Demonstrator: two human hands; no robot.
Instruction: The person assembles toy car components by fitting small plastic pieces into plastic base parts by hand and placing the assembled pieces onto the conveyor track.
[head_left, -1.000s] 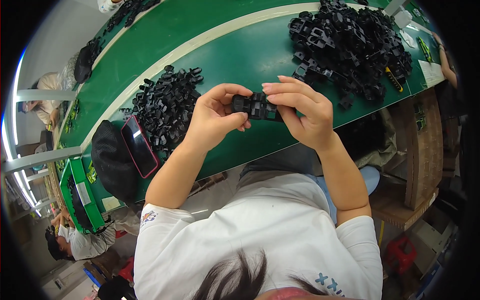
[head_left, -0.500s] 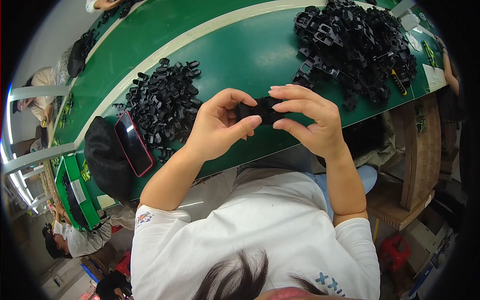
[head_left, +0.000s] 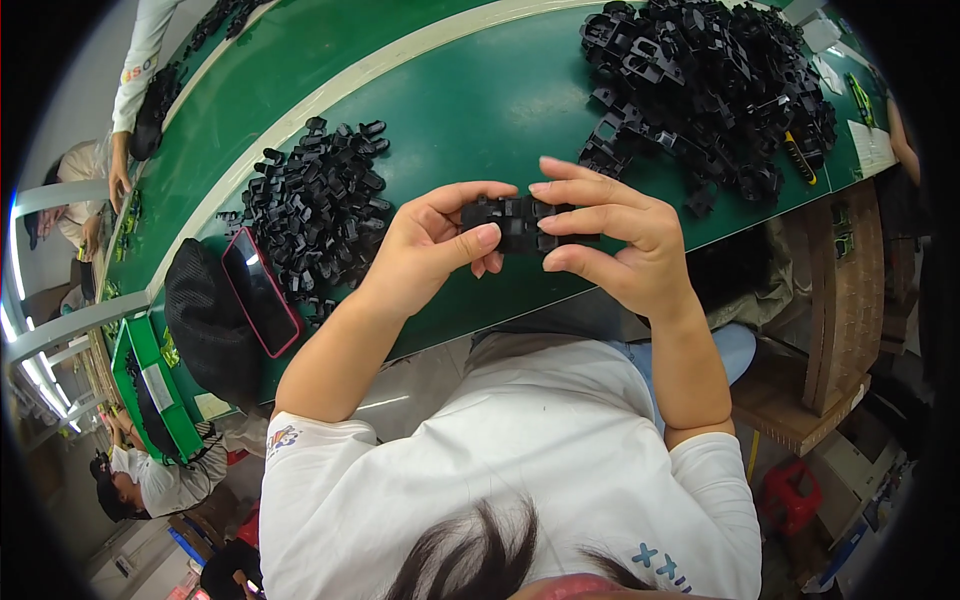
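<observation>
A black plastic part [head_left: 517,222] is held level between my two hands above the near side of the green table. My left hand [head_left: 435,235] pinches its left end, thumb on the front and fingers behind. Around its right end my right hand [head_left: 615,225] has its thumb and fingers curled, with the index finger raised off it. The fingers hide both ends of the part. To the left lies a heap of small black plastic pieces [head_left: 318,205]. At the far right rises a bigger pile of black plastic frames [head_left: 700,90].
Left of the small heap lie a phone with a pink edge [head_left: 262,292] and a black mesh bag [head_left: 208,325]. A green bin [head_left: 165,385] stands beyond them. A yellow-and-black cutter [head_left: 800,158] lies by the right pile. Another person's arm [head_left: 140,75] reaches in at the far left.
The black part has shifted slightly left and shows more of its face. My right index finger has lifted. A co-worker's arm has come down at the far left.
</observation>
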